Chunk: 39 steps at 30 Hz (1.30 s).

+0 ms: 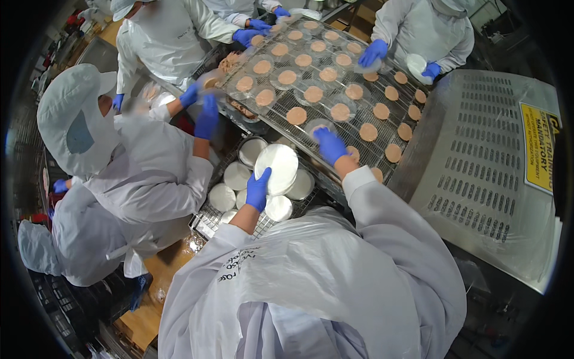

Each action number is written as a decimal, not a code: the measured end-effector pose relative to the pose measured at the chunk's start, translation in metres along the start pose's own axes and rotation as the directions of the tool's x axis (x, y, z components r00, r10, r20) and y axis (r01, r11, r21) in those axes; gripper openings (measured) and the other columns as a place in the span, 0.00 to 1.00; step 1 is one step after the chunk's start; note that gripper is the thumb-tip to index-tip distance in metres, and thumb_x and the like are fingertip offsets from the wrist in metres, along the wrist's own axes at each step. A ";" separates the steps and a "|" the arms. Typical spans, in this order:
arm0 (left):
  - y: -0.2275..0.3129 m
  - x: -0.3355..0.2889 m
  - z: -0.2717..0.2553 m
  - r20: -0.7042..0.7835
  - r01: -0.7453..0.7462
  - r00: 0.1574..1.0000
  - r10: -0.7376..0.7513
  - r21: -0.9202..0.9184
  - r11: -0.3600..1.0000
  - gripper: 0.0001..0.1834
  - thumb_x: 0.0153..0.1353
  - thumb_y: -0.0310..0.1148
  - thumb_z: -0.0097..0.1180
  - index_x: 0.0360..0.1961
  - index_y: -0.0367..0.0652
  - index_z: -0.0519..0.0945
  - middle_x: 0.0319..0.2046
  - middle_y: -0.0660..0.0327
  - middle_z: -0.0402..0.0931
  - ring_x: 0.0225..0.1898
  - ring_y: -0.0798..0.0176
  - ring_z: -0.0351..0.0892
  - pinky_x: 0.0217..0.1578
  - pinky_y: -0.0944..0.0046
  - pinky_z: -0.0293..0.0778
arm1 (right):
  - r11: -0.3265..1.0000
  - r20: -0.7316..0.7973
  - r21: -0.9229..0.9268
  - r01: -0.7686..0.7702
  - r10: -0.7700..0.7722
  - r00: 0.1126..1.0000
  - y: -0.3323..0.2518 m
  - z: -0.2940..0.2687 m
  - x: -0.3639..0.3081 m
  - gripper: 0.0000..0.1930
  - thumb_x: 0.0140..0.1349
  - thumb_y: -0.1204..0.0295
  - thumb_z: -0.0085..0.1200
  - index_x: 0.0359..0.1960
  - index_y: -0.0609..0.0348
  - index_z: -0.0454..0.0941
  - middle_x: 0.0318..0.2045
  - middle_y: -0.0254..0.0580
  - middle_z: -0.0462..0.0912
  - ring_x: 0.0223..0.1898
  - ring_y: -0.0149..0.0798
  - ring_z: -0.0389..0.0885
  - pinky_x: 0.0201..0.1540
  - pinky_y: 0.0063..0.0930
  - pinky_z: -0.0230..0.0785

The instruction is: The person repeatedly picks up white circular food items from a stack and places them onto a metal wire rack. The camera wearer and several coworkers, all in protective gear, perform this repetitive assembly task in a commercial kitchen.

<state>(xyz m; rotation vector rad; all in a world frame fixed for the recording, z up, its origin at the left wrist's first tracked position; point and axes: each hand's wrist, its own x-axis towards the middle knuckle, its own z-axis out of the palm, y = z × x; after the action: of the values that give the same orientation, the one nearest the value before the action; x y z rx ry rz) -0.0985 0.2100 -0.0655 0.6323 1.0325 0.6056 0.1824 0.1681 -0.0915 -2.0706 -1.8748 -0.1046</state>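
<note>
My left hand [258,191], in a blue glove, is closed around the edge of a thick stack of white round sheets [277,168]. It holds the stack tilted above a wire rack. My right hand [330,146], also gloved in blue, reaches over the near edge of a wire conveyor [350,140]. Its fingers are stretched out and touch a clear round sheet [318,125] on the belt. Rows of flat pinkish patties [313,94] lie on the conveyor, several of them with larger clear round sheets. What lies under my right palm is hidden.
More stacks of white round sheets [237,176] stand on the wire rack [263,225] below my left hand. A slotted metal housing [478,161] rises at the right. Co-workers in white stand left and across; one blue-gloved hand [373,53] reaches over the far belt.
</note>
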 end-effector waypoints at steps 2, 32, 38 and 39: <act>-0.009 -0.001 -0.002 0.011 0.005 1.000 -0.005 0.004 1.000 0.26 0.58 0.33 0.58 0.56 0.33 0.68 0.49 0.54 0.74 0.47 0.60 0.76 0.47 0.62 0.73 | 0.985 0.324 0.045 -0.166 0.142 0.935 -0.002 -0.003 -0.026 0.14 0.55 0.72 0.48 0.43 0.57 0.75 0.46 0.49 0.76 0.56 0.50 0.68 0.56 0.40 0.62; 0.020 -0.028 -0.021 -0.136 -0.107 0.985 0.107 0.003 0.994 0.27 0.58 0.34 0.59 0.56 0.33 0.68 0.49 0.54 0.73 0.49 0.60 0.75 0.49 0.62 0.71 | 0.865 0.407 -0.022 -0.501 0.466 0.786 0.048 -0.019 0.100 0.14 0.58 0.74 0.43 0.44 0.61 0.77 0.44 0.55 0.79 0.47 0.53 0.77 0.47 0.41 0.69; 0.051 -0.009 0.045 -0.126 -0.069 0.989 0.074 0.045 0.997 0.26 0.58 0.34 0.58 0.55 0.34 0.69 0.49 0.55 0.74 0.49 0.61 0.74 0.50 0.63 0.70 | 0.885 0.284 0.092 -0.457 0.416 0.864 0.205 -0.002 0.115 0.17 0.55 0.71 0.51 0.48 0.58 0.77 0.45 0.51 0.79 0.46 0.45 0.78 0.47 0.33 0.70; 0.051 -0.002 0.042 -0.167 -0.073 0.983 0.080 0.047 0.996 0.26 0.58 0.34 0.59 0.55 0.34 0.69 0.49 0.55 0.74 0.49 0.61 0.74 0.50 0.63 0.70 | 0.696 0.567 0.467 -0.545 0.237 0.789 0.170 -0.016 0.142 0.21 0.54 0.69 0.55 0.51 0.57 0.75 0.49 0.51 0.77 0.49 0.43 0.76 0.49 0.31 0.70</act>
<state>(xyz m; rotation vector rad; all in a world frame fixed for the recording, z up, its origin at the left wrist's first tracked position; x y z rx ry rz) -0.0687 0.2351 -0.0115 0.6671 1.1852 0.7161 0.3690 0.2871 -0.0707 -2.0476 -1.3154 1.0754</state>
